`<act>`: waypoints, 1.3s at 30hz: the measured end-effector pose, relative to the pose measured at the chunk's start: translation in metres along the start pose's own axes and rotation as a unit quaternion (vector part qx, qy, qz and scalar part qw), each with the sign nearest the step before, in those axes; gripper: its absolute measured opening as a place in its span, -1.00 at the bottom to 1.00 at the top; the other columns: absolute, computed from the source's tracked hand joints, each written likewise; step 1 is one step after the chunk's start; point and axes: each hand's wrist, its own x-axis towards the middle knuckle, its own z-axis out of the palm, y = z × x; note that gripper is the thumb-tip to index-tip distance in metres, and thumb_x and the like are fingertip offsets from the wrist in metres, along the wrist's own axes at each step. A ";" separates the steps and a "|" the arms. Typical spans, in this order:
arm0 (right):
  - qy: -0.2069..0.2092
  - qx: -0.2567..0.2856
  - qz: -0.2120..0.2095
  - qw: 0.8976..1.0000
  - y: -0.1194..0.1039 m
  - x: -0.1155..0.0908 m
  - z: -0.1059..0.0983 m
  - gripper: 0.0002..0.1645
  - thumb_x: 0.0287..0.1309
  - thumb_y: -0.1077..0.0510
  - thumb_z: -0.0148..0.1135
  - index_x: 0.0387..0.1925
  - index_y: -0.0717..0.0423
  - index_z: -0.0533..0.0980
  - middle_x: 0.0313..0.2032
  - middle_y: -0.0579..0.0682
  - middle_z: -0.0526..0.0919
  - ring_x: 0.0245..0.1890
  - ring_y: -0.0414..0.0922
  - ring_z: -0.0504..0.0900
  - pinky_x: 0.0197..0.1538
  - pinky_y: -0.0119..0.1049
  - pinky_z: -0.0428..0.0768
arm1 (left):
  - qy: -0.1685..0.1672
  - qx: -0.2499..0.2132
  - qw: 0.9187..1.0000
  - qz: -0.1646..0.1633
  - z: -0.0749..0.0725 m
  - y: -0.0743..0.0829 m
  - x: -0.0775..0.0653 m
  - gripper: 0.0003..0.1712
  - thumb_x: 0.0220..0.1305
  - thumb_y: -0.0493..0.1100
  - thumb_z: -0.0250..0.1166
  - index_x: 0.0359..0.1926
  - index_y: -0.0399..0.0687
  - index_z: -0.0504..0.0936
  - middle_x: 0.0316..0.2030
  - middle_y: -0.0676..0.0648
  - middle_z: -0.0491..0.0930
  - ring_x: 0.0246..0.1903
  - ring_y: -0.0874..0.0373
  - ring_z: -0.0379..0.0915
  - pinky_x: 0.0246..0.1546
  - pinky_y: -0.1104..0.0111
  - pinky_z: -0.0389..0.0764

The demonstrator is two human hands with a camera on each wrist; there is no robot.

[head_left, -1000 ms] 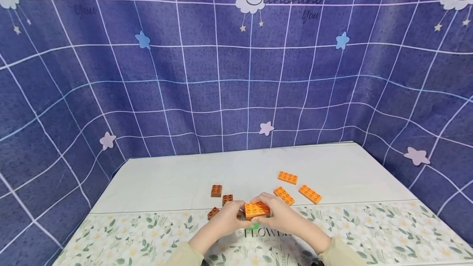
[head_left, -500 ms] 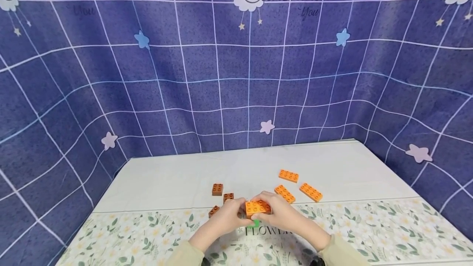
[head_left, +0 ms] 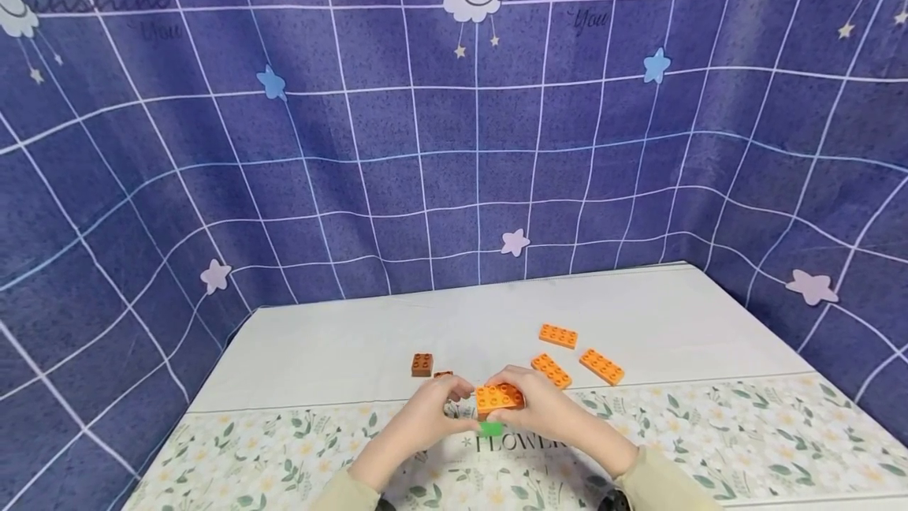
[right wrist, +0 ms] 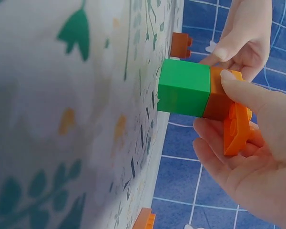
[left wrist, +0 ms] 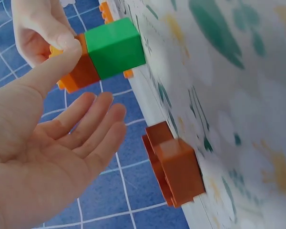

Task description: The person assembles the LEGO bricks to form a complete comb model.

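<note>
A small stack of toy building bricks stands on the floral table cover, a green brick (right wrist: 185, 88) lowest, a brown brick (right wrist: 217, 98) above it and a flat orange brick (head_left: 499, 397) on top. The orange brick overhangs to one side in the right wrist view. My right hand (head_left: 539, 402) pinches the stack at its brown and orange layers, thumb on one side and fingers on the other. To its left, my left hand (head_left: 429, 414) has its fingers spread and extended. Its thumb overlaps the brown brick in the left wrist view; whether it touches I cannot tell.
Brown bricks lie beyond my left hand, including one brown brick (head_left: 422, 365) in the open and another (head_left: 443, 374) mostly hidden. Three flat orange bricks (head_left: 601, 367) lie at the back right. A blue grid-patterned curtain (head_left: 397, 180) surrounds the table (head_left: 340, 345).
My left hand has let go of the stack and drawn back to the left, its fingers opening. My right hand keeps its grip. The head view has shifted slightly.
</note>
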 end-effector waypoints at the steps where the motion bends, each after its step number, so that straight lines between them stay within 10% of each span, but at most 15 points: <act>1: 0.001 -0.006 -0.002 1.000 0.000 0.000 0.000 -0.51 0.05 -0.12 0.32 -0.03 0.02 0.53 -0.19 -0.15 0.60 -0.27 -0.31 0.51 -0.25 -0.44 0.55 | 0.005 0.002 1.000 -0.001 -0.001 -0.001 -0.001 -0.47 0.06 0.03 0.41 0.00 -0.15 0.55 -0.10 -0.07 0.58 -0.08 0.00 0.50 -0.07 0.19 0.59; 26: -0.016 -0.033 0.002 0.999 -0.001 0.000 0.005 -0.50 0.15 -0.12 0.23 0.06 0.04 0.49 -0.08 -0.11 0.59 -0.10 -0.19 0.57 -0.06 -0.28 0.61 | 0.114 0.057 0.988 -0.088 -0.011 -0.026 -0.014 -0.60 0.08 -0.11 0.40 -0.12 -0.26 0.56 -0.19 -0.14 0.55 -0.21 -0.06 0.51 -0.23 0.18 0.60; 39: -0.002 -0.035 0.004 0.999 0.001 0.000 0.002 -0.50 0.12 -0.11 0.26 0.05 0.02 0.49 -0.11 -0.14 0.59 -0.16 -0.23 0.55 -0.12 -0.33 0.60 | 0.092 0.049 0.987 -0.121 -0.014 -0.031 -0.015 -0.57 0.02 -0.15 0.44 -0.14 -0.32 0.55 -0.23 -0.15 0.53 -0.21 -0.05 0.49 -0.19 0.11 0.58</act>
